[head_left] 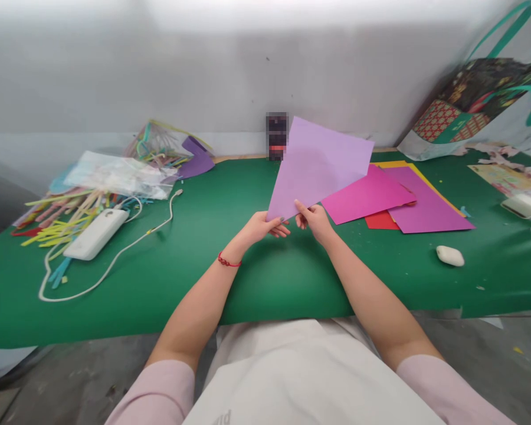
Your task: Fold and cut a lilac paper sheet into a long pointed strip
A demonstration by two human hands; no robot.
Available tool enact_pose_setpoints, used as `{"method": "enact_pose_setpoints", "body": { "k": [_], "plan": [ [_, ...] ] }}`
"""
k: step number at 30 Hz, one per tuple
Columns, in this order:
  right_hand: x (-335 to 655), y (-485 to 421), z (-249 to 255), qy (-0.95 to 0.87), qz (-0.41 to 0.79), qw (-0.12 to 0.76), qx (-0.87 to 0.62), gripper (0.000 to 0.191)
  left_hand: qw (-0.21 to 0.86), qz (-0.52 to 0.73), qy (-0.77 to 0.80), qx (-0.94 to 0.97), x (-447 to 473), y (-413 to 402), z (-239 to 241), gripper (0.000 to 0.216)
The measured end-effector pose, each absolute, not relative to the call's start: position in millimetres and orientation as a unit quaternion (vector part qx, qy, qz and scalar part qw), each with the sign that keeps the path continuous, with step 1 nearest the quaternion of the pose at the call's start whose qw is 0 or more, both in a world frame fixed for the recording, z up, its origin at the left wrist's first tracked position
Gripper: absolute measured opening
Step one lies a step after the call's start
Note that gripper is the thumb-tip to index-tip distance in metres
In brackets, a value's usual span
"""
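A green table (265,283) spans the scene. Over its middle a lilac sheet (321,162) tilts up (far edge raised), with coloured sheets (425,206) lying flat to its right. The left hand (261,227) and the right hand (316,221) pinch the lilac sheet's near corner, fingers closed on the paper.

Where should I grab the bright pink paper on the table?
Pinch the bright pink paper at its near left corner, coming from your left, I'd say. That corner lies alone on the green mat; its right side overlaps the purple sheet. The left hand and right hand both hold the lilac sheet.
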State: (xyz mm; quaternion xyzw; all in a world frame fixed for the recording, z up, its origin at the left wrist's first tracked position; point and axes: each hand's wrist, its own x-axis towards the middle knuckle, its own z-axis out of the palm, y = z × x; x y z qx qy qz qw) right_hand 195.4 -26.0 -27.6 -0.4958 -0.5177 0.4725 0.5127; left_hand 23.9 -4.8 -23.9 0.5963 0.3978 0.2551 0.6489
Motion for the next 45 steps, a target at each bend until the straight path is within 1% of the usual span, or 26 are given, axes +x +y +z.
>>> {"method": "enact_pose_setpoints", "body": {
  "k": [5,11,15,19,23,25,26,29,30,32,35,38,41,43,45],
  "plan": [
    [197.2,-26.0,-27.6,-0.507,0.459,0.536,-0.495,0.056,0.662,0.261,0.383,0.589,25.7,-8.8,-21.9,0.037],
    [201.0,-23.2,-28.7,-0.488,0.422,0.564,-0.516,0.057,0.693,0.220,0.360,0.585,22.1,-9.3,-24.4,0.049],
    [200.7,-22.7,-29.1,-0.486,0.415,0.571,-0.516,0.056,0.679,0.231,0.355,0.599,21.4,-9.2,-24.7,0.058],
    [203.6,-20.2,-30.4,-0.458,0.416,0.604,-0.503,0.056,0.667,0.236,0.351,0.613,21.4,-10.6,-21.0,0.063],
    [207.7,-18.6,-28.4,-0.431,0.453,0.622,-0.470,0.059,0.647,0.240,0.344,0.637,23.5,-10.3,-21.4,0.059],
    [209.6,-19.6,-25.1,-0.418,0.507,0.619,-0.429,0.059,0.597,0.258,0.357,0.671,24.6,-9.8,-24.6,0.054],
    [210.9,-20.5,-23.2,-0.406,0.540,0.617,-0.404,0.055,0.552,0.273,0.367,0.697,24.7,-9.8,-26.5,0.050],
    [216.4,-22.8,-19.5,-0.359,0.636,0.601,-0.325,0.030,0.370,0.319,0.370,0.790,22.6,-10.8,-31.2,0.037],
    [218.7,-22.9,-19.7,-0.350,0.658,0.594,-0.302,0.027,0.315,0.325,0.362,0.815,21.5,-11.5,-32.0,0.036],
    [223.1,-21.6,-22.7,-0.349,0.687,0.580,-0.265,0.026,0.239,0.327,0.346,0.847,20.0,-12.7,-32.7,0.036],
    [227.5,-17.8,-29.7,-0.368,0.706,0.558,-0.232,0.034,0.192,0.330,0.338,0.860,21.2,-13.9,-32.7,0.034],
    [228.1,-16.3,-32.0,-0.387,0.702,0.559,-0.211,0.044,0.199,0.319,0.345,0.860,24.2,-15.0,-31.7,0.032],
    [227.2,-19.0,-27.6,-0.409,0.677,0.576,-0.209,0.051,0.233,0.298,0.356,0.854,26.3,-17.4,-28.5,0.028],
    [227.1,-21.9,-23.7,-0.431,0.657,0.575,-0.226,0.055,0.286,0.298,0.360,0.836,27.4,-19.3,-25.0,0.027],
    [227.6,-24.4,-21.2,-0.457,0.644,0.564,-0.243,0.057,0.385,0.313,0.362,0.789,28.9,-21.1,-20.6,0.032]
  ]
}}
